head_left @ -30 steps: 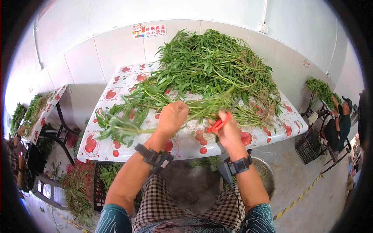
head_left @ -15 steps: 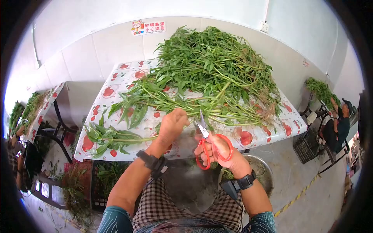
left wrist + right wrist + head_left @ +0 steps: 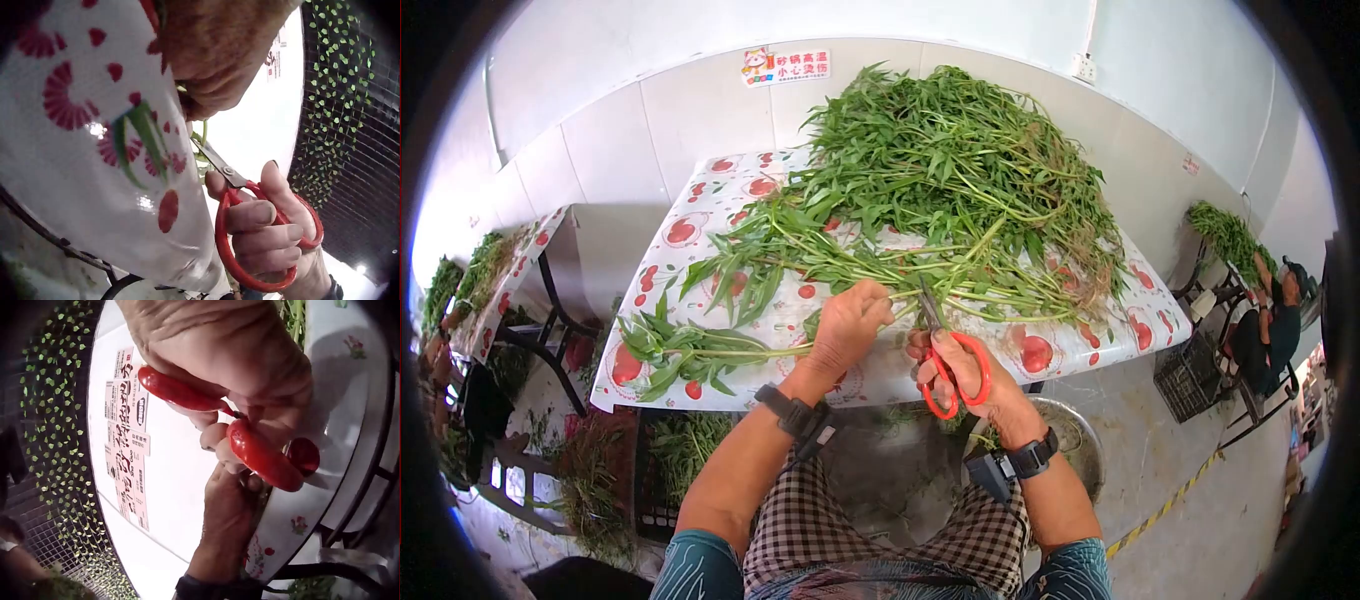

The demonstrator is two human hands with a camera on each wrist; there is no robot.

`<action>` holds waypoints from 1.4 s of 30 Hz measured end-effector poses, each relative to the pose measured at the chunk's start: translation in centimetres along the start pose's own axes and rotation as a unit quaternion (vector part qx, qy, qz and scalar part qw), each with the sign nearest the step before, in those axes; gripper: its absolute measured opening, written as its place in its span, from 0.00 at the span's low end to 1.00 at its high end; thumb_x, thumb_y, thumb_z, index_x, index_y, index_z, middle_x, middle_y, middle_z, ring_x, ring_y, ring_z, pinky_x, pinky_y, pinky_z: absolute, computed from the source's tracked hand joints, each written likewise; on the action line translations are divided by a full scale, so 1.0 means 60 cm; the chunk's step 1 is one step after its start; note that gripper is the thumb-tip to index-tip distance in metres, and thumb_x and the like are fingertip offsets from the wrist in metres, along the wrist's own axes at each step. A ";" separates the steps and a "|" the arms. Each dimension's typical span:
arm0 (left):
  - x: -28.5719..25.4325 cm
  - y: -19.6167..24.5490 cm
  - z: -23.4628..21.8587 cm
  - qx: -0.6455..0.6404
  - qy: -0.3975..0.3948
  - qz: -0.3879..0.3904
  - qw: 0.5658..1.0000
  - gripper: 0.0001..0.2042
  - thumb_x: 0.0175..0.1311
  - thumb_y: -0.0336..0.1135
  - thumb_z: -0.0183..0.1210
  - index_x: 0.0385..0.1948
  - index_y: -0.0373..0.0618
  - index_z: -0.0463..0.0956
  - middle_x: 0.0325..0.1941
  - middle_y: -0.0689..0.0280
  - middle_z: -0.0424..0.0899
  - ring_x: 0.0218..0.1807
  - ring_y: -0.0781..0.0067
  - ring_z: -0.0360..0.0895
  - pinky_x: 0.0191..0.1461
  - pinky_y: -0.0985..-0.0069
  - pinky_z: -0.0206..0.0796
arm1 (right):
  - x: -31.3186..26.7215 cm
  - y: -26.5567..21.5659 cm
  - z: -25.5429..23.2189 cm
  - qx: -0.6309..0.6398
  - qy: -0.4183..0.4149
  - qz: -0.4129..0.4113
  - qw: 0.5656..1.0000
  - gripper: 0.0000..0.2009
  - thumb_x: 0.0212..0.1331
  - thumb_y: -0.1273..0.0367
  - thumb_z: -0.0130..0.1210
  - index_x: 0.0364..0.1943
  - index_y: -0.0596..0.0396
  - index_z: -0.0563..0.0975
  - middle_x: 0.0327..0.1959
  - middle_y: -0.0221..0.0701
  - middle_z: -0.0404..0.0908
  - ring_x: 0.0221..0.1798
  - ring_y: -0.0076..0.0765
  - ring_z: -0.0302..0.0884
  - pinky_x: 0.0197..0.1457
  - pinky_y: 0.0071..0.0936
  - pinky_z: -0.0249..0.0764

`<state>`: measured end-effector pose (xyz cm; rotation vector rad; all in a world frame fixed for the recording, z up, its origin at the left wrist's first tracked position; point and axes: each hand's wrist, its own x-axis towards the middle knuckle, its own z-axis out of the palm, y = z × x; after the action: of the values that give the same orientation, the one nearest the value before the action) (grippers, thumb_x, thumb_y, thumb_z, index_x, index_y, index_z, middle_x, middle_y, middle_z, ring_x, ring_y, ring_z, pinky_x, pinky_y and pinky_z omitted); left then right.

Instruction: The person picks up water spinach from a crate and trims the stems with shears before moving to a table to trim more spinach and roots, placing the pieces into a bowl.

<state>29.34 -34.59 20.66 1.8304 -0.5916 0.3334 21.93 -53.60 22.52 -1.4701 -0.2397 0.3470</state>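
My left hand (image 3: 852, 325) pinches a leafy green stem, whose leaves (image 3: 685, 352) trail leftward over the table's front edge. In my right hand (image 3: 990, 392) is a pair of red-handled scissors (image 3: 972, 347), with fingers through the loops. Their blades (image 3: 931, 305) point away from me, just right of the left fingertips. In the left wrist view the blade tips (image 3: 203, 149) come right up to a green stem below the left hand (image 3: 215, 69). From the right wrist, the red handles (image 3: 265, 453) show around the right hand's fingers, their blades hidden.
A tall heap of leafy stems (image 3: 950, 150) covers the back of the table (image 3: 730, 200), with more stems along its middle. Underneath stand a dark crate (image 3: 655, 510) with greens and a metal basin (image 3: 1090, 450). A seated person (image 3: 1280, 320) works at the right.
The leafy stem in my left hand has come down from a lifted position. The scissors turned upright with blades spread, then the blades drew closer together as the right hand shifted slightly right.
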 end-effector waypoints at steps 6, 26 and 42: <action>-0.002 -0.006 0.001 -0.055 -0.013 -0.047 0.997 0.07 0.62 0.32 0.47 0.35 0.38 0.69 0.25 0.67 0.77 0.22 0.82 0.69 0.28 0.83 0.64 | -0.010 -0.017 -0.007 -0.022 -0.009 0.008 1.000 0.27 0.62 0.50 0.42 0.45 0.66 0.70 0.22 0.32 0.77 0.14 0.15 0.65 0.16 0.14 0.62; -0.093 0.195 -0.226 0.285 0.116 0.067 0.949 0.05 0.53 0.25 0.57 0.32 0.40 0.77 0.25 0.68 0.78 0.29 0.80 0.73 0.34 0.81 0.66 | 0.027 -0.011 -0.055 0.208 0.038 0.076 0.974 0.27 0.59 0.45 0.44 0.44 0.58 0.62 0.39 0.55 0.77 0.35 0.47 0.81 0.25 0.28 0.77; -0.025 0.136 -0.272 0.245 -0.198 -0.082 0.946 0.10 0.59 0.39 0.56 0.29 0.40 0.74 0.20 0.68 0.73 0.25 0.80 0.64 0.31 0.78 0.60 | -0.014 -0.036 -0.027 0.115 0.093 -0.059 0.987 0.17 0.59 0.62 0.53 0.47 0.57 0.68 0.28 0.33 0.78 0.24 0.24 0.75 0.25 0.17 0.71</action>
<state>24.60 -20.87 31.84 2.4406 -0.6617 -0.0116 21.94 -55.58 24.55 -1.2458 -0.1304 0.1344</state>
